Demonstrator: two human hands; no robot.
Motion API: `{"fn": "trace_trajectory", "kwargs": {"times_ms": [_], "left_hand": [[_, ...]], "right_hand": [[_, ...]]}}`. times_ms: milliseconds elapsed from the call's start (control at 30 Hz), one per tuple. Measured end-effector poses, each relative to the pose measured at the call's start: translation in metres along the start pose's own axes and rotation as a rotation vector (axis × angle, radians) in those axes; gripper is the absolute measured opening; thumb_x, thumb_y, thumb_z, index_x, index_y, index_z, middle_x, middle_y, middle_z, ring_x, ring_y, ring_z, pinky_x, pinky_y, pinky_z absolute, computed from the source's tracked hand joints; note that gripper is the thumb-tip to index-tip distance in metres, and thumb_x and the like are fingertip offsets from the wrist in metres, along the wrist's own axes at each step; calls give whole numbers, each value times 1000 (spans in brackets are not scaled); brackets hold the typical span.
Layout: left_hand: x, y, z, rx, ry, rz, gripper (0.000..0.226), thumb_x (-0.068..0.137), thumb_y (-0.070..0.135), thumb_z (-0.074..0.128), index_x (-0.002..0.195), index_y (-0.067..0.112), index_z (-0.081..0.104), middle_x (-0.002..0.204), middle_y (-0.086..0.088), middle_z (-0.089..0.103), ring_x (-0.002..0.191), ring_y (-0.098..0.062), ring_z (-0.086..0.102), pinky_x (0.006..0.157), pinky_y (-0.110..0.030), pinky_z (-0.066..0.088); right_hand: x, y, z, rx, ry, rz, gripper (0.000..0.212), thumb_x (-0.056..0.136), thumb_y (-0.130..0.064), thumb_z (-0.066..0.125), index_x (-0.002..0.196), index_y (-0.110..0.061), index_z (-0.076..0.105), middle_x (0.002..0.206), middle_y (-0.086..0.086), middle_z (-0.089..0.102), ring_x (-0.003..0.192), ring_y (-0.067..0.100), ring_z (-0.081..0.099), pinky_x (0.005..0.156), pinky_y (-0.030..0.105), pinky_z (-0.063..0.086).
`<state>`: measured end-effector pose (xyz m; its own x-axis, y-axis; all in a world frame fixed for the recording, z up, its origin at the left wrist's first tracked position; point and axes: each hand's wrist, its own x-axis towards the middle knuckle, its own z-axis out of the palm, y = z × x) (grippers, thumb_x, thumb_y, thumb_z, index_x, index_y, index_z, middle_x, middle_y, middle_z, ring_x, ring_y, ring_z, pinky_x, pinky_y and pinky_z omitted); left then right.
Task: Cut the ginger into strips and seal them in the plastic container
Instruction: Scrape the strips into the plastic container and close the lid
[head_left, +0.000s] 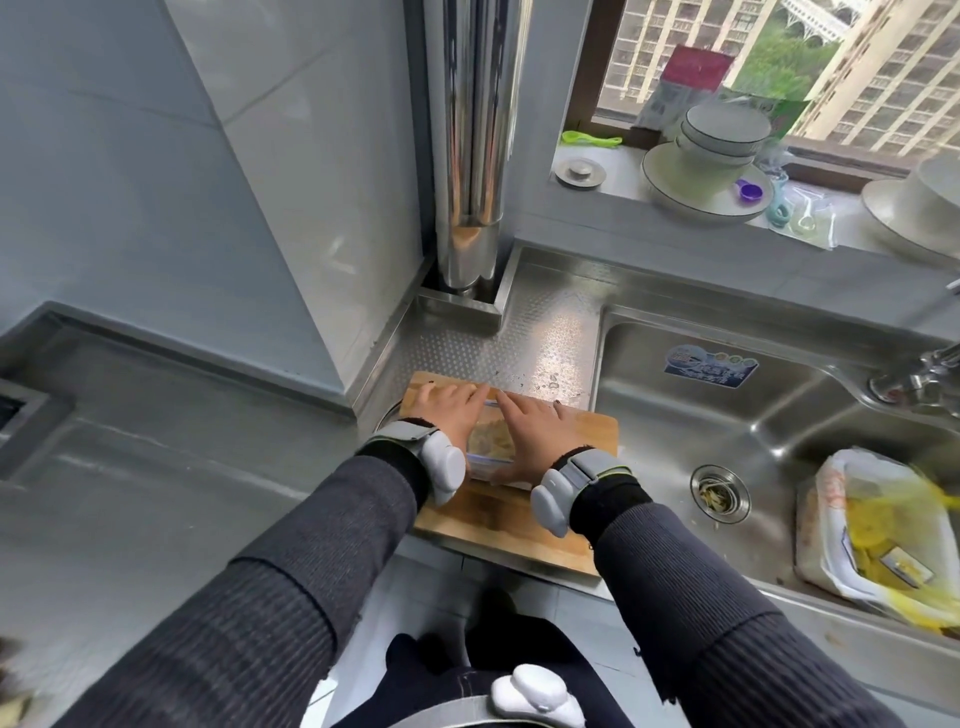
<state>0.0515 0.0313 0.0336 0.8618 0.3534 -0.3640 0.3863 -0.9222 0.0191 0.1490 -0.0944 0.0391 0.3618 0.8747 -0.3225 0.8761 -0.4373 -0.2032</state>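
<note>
Steel table runs out to the left of both grips, dull grey. Left grip lies flat, fingers straight and spread, palm pressing down on the plastic container. It has a grey wrist band and a dark ribbed sleeve behind it. The container sits directly under and between the two grips, on a wooden cutting board that sticks out below the wrists and to the right of the right grip. Ginger, pale yellow strips, is inside the container and visible through the clear top in the gap between the grips. Right grip is also flat, fingers straight and held fairly close together, pressing on the container, thumb along its near edge. The index fingertips of the two grips nearly meet at the far rim.

Above the grips is a shiny steel pipe against the tiled wall. Right of the right grip, just past the board edge, is the sink, with a drain strainer holding scraps. Further right in the basin is a white bag with yellow waste in it. The tap is at the far right edge. Up and right of the grips is the windowsill, with a metal plug, a green utensil, stacked bowls on a plate, and a purple scoop.
</note>
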Motion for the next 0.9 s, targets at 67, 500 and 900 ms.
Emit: {"fn": "trace_trajectory", "kwargs": {"times_ms": [67, 500, 900], "left_hand": [[1, -1, -1, 6, 37, 15, 110, 59, 50, 80, 145, 16, 20, 144, 0, 37, 133, -20, 35, 111, -39, 27], [26, -4, -38, -139, 135, -3, 113, 69, 40, 80, 150, 16, 5, 156, -1, 16, 143, -21, 18, 115, -40, 23], [67, -11, -39, -287, 34, -61, 93, 79, 37, 71, 149, 17, 13, 154, -1, 24, 142, -20, 25, 113, -46, 27]], "right_hand": [[0, 0, -2, -19, 40, -35, 110, 66, -65, 68, 151, -20, 13, 152, 2, 30, 139, 23, 30, 116, 45, 17], [29, 32, -30, 37, 175, -6, 104, 64, -58, 71, 148, -21, 22, 142, 3, 40, 131, 25, 38, 112, 45, 26], [81, 73, -40, 116, 72, 102, 103, 66, -42, 80, 148, -22, 20, 147, -1, 34, 138, 22, 31, 115, 53, 19]]}}
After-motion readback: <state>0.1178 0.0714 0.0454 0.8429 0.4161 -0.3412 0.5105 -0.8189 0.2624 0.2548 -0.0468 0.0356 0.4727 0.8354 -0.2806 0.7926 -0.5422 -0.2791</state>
